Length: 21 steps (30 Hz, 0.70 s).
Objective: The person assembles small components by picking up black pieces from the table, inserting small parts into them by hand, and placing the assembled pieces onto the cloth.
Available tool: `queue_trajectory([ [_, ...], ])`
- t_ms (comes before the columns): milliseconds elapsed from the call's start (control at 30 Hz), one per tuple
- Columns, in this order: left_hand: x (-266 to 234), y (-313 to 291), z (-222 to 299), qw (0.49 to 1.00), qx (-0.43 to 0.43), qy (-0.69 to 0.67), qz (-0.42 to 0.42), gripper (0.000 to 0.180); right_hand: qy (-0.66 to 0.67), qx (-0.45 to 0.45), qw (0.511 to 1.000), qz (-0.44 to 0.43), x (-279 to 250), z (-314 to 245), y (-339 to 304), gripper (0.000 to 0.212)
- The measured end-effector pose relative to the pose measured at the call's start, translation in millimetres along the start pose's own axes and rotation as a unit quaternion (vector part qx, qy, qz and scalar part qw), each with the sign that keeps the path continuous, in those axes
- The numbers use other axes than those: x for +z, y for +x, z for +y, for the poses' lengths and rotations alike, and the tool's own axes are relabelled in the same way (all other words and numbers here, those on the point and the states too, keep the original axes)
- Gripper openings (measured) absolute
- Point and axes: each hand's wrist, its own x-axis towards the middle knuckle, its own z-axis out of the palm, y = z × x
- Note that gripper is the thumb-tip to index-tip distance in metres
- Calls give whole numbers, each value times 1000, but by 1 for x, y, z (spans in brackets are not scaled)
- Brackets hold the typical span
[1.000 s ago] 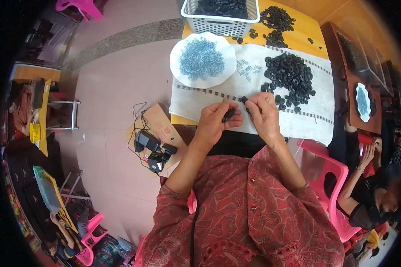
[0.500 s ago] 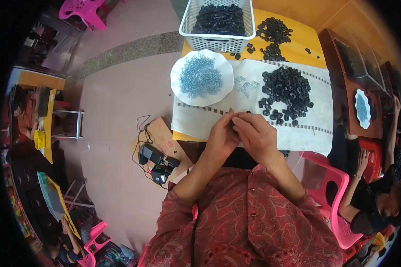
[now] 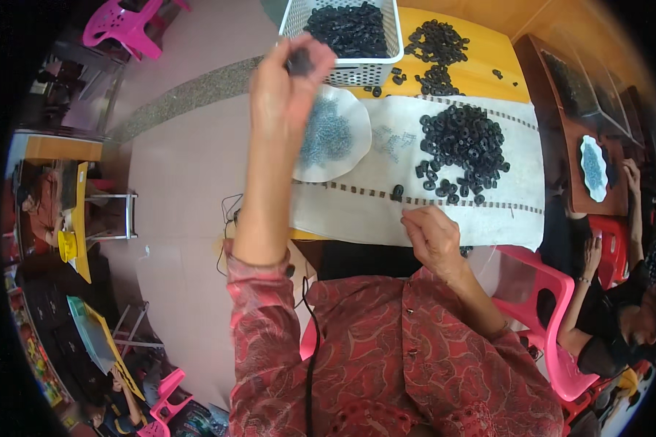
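My left hand (image 3: 278, 91) is raised beside the near left corner of a white perforated basket (image 3: 368, 76) heaped with black parts (image 3: 348, 33). A small black part (image 3: 299, 63) rests in its curled fingers, slightly blurred. Over the near edge of the white cloth (image 3: 342, 215), my right hand (image 3: 436, 237) has thumb and fingertips pinched together; whatever lies between them is too small to make out. Just beyond those fingertips lies a single black piece (image 3: 398, 192). My left forearm partly hides a scalloped white plate (image 3: 360, 149) holding small clear bluish pieces (image 3: 326, 137).
On the cloth sit a pile of black rings (image 3: 465, 149) and a few loose clear pieces (image 3: 393, 140). More black pieces (image 3: 439, 42) lie on the yellow tabletop (image 3: 488, 69). A pink chair (image 3: 557, 306) stands at the right, near a seated person in black (image 3: 605, 328).
My hands were together over the cloth's near edge. The left has swung up and left to the basket with a black part; the right has stayed low, moving slightly down.
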Motion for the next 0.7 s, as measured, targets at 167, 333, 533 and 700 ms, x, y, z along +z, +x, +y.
queue_trajectory([
  [167, -6, 64, 7, 984, 82, 156, 18, 39, 14, 17, 1000, -11, 3, 4, -2, 20],
  [333, -9, 36, -4, 952, 174, 244, 61, 35, -8, 37, 999, -5, 0, 15, -4, 17],
  [533, -11, -64, -34, 913, 141, 380, -51, 21, -30, 103, 994, 16, -10, 23, -3, 9],
  [700, -33, -122, -93, 838, 116, 519, -123, 8, -42, 122, 992, 6, -8, 23, 4, 11],
])
